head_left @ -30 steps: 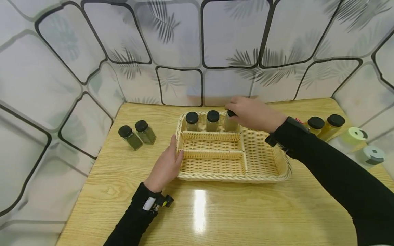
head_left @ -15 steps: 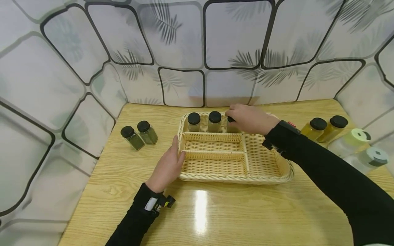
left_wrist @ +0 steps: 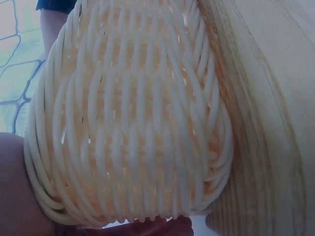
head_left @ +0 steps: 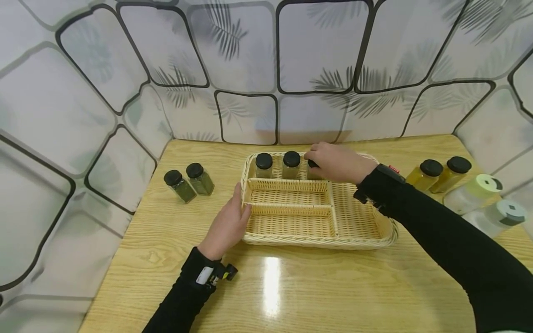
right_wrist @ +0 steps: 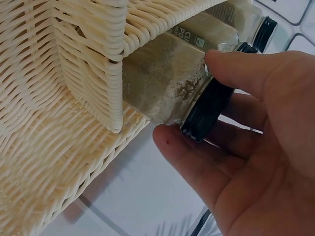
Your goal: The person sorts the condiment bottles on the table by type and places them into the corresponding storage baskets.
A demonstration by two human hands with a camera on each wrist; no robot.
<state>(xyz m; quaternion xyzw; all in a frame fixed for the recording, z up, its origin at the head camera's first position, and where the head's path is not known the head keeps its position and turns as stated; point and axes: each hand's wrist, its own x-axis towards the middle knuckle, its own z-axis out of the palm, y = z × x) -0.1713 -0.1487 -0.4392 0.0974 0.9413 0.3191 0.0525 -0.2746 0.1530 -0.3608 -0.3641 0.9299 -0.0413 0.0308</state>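
A pale wicker basket (head_left: 308,240) with compartments lies on the wooden table. Along its left end my left hand (head_left: 225,226) grips the rim; the left wrist view shows the woven side (left_wrist: 133,113) close up. In the back compartment stand two spice jars with black lids, the left jar (head_left: 263,166) and the middle jar (head_left: 290,165). My right hand (head_left: 339,162) holds a third spice jar (right_wrist: 167,78) by its black lid, thumb and fingers on opposite sides. That jar sits in the same compartment, right of the others, and holds pale brownish powder.
Two jars of green flakes, one (head_left: 180,186) beside the other (head_left: 200,179), stand on the table (head_left: 166,277) left of the basket. On the right are two black-lidded yellow bottles (head_left: 447,175), a green-topped bottle (head_left: 474,192) and a grey-topped bottle (head_left: 497,217). A patterned curtain (head_left: 245,115) hangs behind.
My right hand has moved down slightly, lowering its jar in the back compartment; over the last half second it barely moves. The left hand stays on the basket. The head view has shifted a little.
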